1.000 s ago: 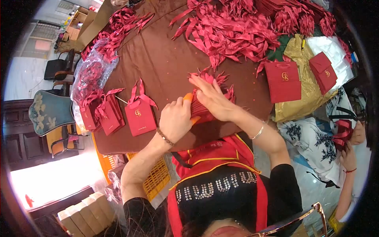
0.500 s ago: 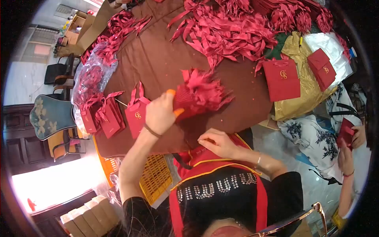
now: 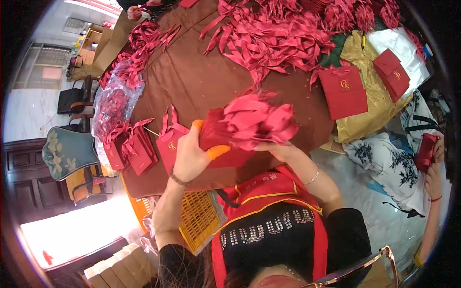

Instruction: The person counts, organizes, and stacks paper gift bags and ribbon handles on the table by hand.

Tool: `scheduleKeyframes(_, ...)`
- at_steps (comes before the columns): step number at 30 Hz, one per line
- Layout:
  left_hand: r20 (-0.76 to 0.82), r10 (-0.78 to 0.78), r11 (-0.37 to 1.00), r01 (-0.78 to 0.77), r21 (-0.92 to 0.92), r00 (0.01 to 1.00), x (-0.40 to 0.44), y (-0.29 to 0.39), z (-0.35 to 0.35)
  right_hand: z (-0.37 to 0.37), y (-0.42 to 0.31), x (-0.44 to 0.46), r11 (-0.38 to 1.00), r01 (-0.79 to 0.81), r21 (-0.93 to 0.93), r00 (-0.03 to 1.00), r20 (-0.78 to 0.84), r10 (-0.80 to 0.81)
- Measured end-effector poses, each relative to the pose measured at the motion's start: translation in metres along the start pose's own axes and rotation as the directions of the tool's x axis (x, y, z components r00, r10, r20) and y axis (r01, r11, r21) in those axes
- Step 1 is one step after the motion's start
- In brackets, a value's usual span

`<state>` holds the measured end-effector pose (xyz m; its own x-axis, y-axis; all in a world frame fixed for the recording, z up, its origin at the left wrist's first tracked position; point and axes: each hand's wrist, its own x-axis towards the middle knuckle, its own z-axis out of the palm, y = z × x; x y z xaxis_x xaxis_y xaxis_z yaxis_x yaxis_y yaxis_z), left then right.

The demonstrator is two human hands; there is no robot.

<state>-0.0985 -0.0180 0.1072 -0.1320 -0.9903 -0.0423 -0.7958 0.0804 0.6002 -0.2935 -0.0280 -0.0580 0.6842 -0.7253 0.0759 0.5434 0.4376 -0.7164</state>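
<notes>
A thick stack of red paper gift bags (image 3: 211,128) with loose ribbon handles (image 3: 261,122) is held in front of my chest, above the table's near edge. My left hand (image 3: 189,156) is closed around its left end, with orange finger covers on the thumb and one finger. Under the ribbon end, my right hand (image 3: 283,152) is pressed against the bundle, its fingertips partly hidden by ribbons. Just left of my left hand lies a red gift bag (image 3: 168,146) with a gold logo. Several more red bags (image 3: 140,156) lean beside it.
A brown cloth-covered table (image 3: 180,72) carries a big heap of red ribbons (image 3: 278,43). Two logo bags, one a red bag (image 3: 343,91), rest on gold plastic (image 3: 357,127) at right. A co-worker's hands (image 3: 436,163) hold a red item. A yellow crate (image 3: 199,216) stands below.
My right hand has moved up and forward to the ribbon end of the stack. The bundle has turned, and its ribbons now face me more. The co-worker's red item has shifted.
</notes>
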Motion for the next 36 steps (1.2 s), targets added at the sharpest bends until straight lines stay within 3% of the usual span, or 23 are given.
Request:
scheduleKeyframes(2, 0.042, -0.077, 0.987, 0.082, -0.137, 0.996, -0.005, 0.001, 0.006, -0.001, -0.003, -0.001, 0.978, -0.027, 0.208, 0.976, -0.204, 0.071)
scheduleKeyframes(3, 0.037, -0.079, 0.977, 0.085, -0.194, 0.996, -0.007, -0.002, 0.011, 0.013, -0.027, 0.002, 0.990, -0.140, 0.018, 0.954, -0.264, 0.139)
scheduleKeyframes(7, 0.010, -0.142, 0.892, 0.133, -0.432, 0.990, -0.012, -0.019, 0.028, 0.018, -0.033, 0.009, 0.996, -0.085, 0.035, 0.966, -0.242, 0.091)
scheduleKeyframes(10, -0.040, -0.162, 0.798, 0.107, -0.593, 0.986, -0.014, -0.039, 0.045, 0.020, -0.035, 0.019, 0.986, -0.162, 0.045, 0.915, -0.368, 0.167)
scheduleKeyframes(13, -0.095, -0.187, 0.698, 0.065, -0.713, 0.978, -0.018, -0.040, 0.052, 0.016, -0.025, 0.031, 0.998, 0.001, -0.061, 0.926, -0.377, -0.024)
scheduleKeyframes(14, -0.100, -0.194, 0.695, 0.065, -0.716, 0.976, -0.019, -0.041, 0.056, 0.017, -0.026, 0.033, 0.998, -0.006, -0.064, 0.928, -0.372, -0.018)
scheduleKeyframes(16, -0.185, -0.178, 0.528, -0.065, -0.847, 0.966, -0.021, -0.043, 0.068, 0.018, -0.033, 0.036, 0.965, 0.196, -0.173, 0.941, -0.244, -0.235)
scheduleKeyframes(17, -0.213, -0.166, 0.543, -0.091, -0.835, 0.963, -0.019, -0.048, 0.071, 0.011, -0.031, 0.037, 0.966, 0.188, -0.176, 0.943, -0.242, -0.227)
scheduleKeyframes(19, -0.157, -0.180, 0.558, -0.031, -0.829, 0.971, -0.018, -0.073, 0.084, -0.009, -0.027, 0.038, 0.940, -0.065, -0.336, 0.966, -0.258, -0.025)
scheduleKeyframes(20, -0.103, -0.190, 0.578, 0.026, -0.816, 0.976, -0.014, -0.074, 0.084, -0.007, -0.031, 0.040, 0.936, -0.071, -0.345, 0.967, -0.253, -0.020)
scheduleKeyframes(22, -0.205, -0.126, 0.519, -0.111, -0.848, 0.971, -0.010, -0.073, 0.082, 0.000, -0.042, 0.045, 0.841, 0.057, -0.537, 0.989, -0.086, -0.122)
scheduleKeyframes(24, -0.203, -0.047, 0.456, -0.160, -0.875, 0.978, -0.007, -0.077, 0.081, -0.010, -0.035, 0.046, 0.849, 0.135, -0.511, 0.989, 0.021, -0.144)
scheduleKeyframes(25, -0.215, -0.092, 0.278, -0.182, -0.943, 0.972, -0.005, -0.076, 0.083, -0.015, -0.032, 0.042, 0.692, 0.089, -0.717, 0.989, -0.021, -0.149)
scheduleKeyframes(26, -0.226, -0.100, 0.275, -0.192, -0.942, 0.969, -0.002, -0.089, 0.090, -0.023, -0.029, 0.039, 0.489, 0.031, -0.872, 0.985, -0.057, -0.164)
scheduleKeyframes(27, -0.178, -0.041, 0.414, -0.145, -0.899, 0.983, 0.003, -0.112, 0.104, -0.040, -0.029, 0.039, -0.002, 0.309, -0.951, 0.931, 0.303, -0.201)
scheduleKeyframes(28, -0.117, 0.007, 0.546, -0.102, -0.832, 0.993, 0.007, -0.127, 0.110, -0.047, -0.029, 0.038, 0.001, 0.317, -0.948, 0.931, 0.311, -0.190)
scheduleKeyframes(29, -0.055, 0.030, 0.706, -0.060, -0.706, 0.998, 0.010, -0.129, 0.106, -0.049, -0.030, 0.040, 0.737, 0.256, -0.625, 0.965, 0.207, -0.159)
scheduleKeyframes(30, -0.068, 0.024, 0.705, -0.065, -0.706, 0.997, 0.012, -0.128, 0.104, -0.051, -0.032, 0.045, 0.994, 0.033, 0.102, 0.986, 0.158, -0.049)
scheduleKeyframes(31, -0.009, -0.001, 0.554, -0.007, -0.832, 1.000, 0.015, -0.125, 0.105, -0.052, -0.032, 0.049, 0.995, 0.021, 0.095, 0.985, 0.170, -0.037)
scheduleKeyframes(32, 0.050, -0.014, 0.379, 0.052, -0.924, 0.999, 0.017, -0.120, 0.104, -0.050, -0.033, 0.051, 0.998, -0.001, -0.067, 0.985, 0.171, 0.012)
scheduleKeyframes(34, 0.016, -0.022, 0.400, 0.023, -0.916, 1.000, 0.011, -0.098, 0.086, -0.046, -0.036, 0.054, 0.924, -0.031, -0.380, 0.984, 0.151, 0.095)
scheduleKeyframes(35, -0.124, 0.064, 0.385, -0.139, -0.912, 0.990, 0.009, -0.087, 0.076, -0.039, -0.042, 0.053, 0.987, -0.162, 0.023, 0.981, 0.111, 0.158)
scheduleKeyframes(36, -0.257, 0.148, 0.358, -0.294, -0.886, 0.955, 0.009, -0.077, 0.067, -0.040, -0.042, 0.055, 0.986, -0.165, 0.024, 0.981, 0.108, 0.162)
